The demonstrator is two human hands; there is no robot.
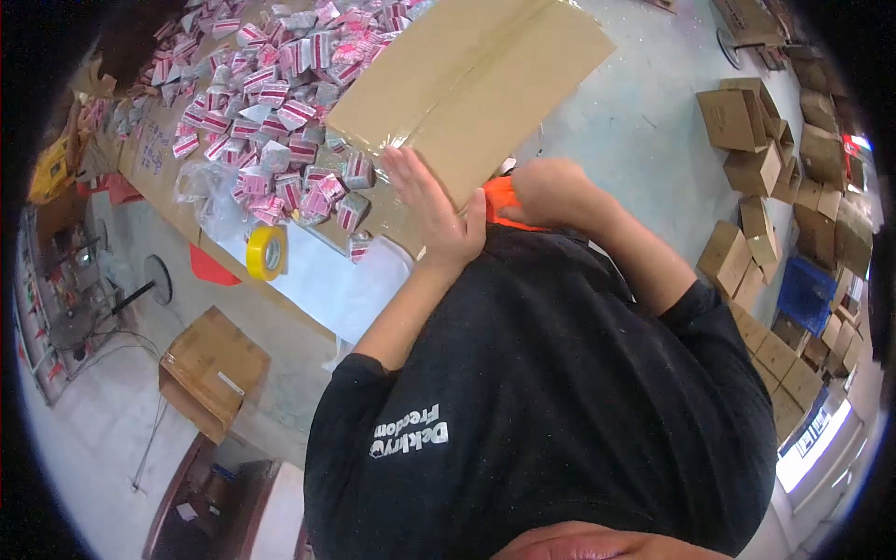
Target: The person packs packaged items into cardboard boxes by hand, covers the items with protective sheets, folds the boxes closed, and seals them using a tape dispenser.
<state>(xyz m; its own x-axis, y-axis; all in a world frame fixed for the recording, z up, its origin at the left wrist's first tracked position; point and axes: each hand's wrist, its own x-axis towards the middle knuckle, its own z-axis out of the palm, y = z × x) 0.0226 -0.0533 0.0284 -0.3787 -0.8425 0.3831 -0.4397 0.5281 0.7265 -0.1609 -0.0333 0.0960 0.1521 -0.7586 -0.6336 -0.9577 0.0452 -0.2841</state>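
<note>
Head view: left hand (431, 210) presses taped cardboard box (467, 84).

Single head view, steep downward, close over torso, table (308, 271) ahead.

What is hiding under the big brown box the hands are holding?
Under the cardboard box, pink-and-white packets spread out from its left edge. An orange tool peeks out below, by the right hand. Anything beneath the middle is covered.

Pale concrete floor (644, 121) with stacked brown cartons (747, 140) along one side.
</note>
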